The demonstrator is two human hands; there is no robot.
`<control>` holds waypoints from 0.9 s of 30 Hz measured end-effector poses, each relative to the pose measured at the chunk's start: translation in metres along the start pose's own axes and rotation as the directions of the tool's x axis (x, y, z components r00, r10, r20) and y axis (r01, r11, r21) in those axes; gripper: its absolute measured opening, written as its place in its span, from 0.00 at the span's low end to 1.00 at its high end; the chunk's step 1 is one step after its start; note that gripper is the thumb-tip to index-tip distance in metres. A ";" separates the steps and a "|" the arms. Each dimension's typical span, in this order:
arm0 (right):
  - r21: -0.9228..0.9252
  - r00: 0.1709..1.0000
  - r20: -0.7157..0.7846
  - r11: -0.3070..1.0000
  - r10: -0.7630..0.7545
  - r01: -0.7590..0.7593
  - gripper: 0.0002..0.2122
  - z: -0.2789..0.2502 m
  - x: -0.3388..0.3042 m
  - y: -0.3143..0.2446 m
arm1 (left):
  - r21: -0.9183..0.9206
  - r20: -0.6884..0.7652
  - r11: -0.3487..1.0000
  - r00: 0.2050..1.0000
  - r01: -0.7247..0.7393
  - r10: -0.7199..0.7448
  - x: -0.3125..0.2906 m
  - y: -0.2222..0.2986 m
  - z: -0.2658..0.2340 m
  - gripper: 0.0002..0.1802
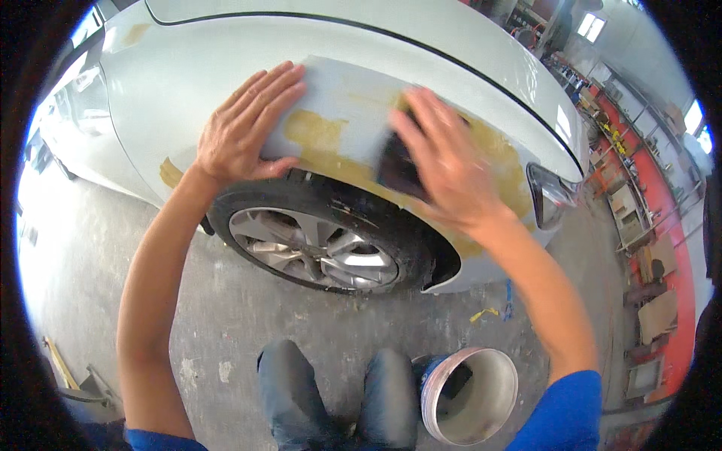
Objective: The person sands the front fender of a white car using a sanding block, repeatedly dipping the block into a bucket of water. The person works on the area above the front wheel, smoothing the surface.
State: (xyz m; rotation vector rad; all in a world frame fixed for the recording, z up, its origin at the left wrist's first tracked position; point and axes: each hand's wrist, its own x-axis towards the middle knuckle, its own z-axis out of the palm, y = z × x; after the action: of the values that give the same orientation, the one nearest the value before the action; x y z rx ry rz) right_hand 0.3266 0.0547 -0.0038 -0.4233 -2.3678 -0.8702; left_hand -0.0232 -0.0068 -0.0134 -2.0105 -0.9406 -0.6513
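A silvery-white car panel curves over the wheel, with a grey area and mustard-yellow filler patches above the arch. My left hand lies on the panel at the left edge of the grey area, fingers stretched out and thumb near the arch rim. Smeared by motion, my right hand presses a dark sheet of sandpaper against the grey and yellow surface right of the middle. The palm covers part of the sheet.
Beside my knees stands a round bucket with liquid and a dark piece inside. A yellow strip and a blue strip lie on the concrete floor. A lamp sits at the panel's right end. Cluttered shelves line the right wall.
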 end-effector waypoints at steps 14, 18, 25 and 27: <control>0.001 0.965 0.245 0.995 -0.094 0.096 0.41 -0.022 0.003 0.034 | -0.009 0.012 0.999 0.999 0.034 -0.033 -0.008 0.002 -0.004 0.45; 0.005 0.981 0.193 1.000 -0.017 0.017 0.37 -0.005 0.053 -0.012 | -0.030 -0.012 0.999 0.999 0.032 -0.032 -0.002 0.007 0.001 0.45; 0.175 0.964 0.262 0.984 -0.035 -0.012 0.38 -0.032 0.007 0.029 | -0.010 0.018 1.000 1.000 0.016 -0.016 -0.009 0.001 -0.003 0.44; 0.173 0.976 0.217 0.983 0.025 -0.064 0.41 -0.033 0.003 0.020 | -0.025 -0.001 0.999 0.999 0.037 -0.037 -0.004 0.007 -0.003 0.44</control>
State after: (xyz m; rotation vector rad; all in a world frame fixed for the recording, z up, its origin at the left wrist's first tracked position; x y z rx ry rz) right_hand 0.3475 0.0473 0.0283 -0.5166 -2.5964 -0.6094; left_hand -0.0205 -0.0137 -0.0179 -2.0183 -0.9753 -0.6881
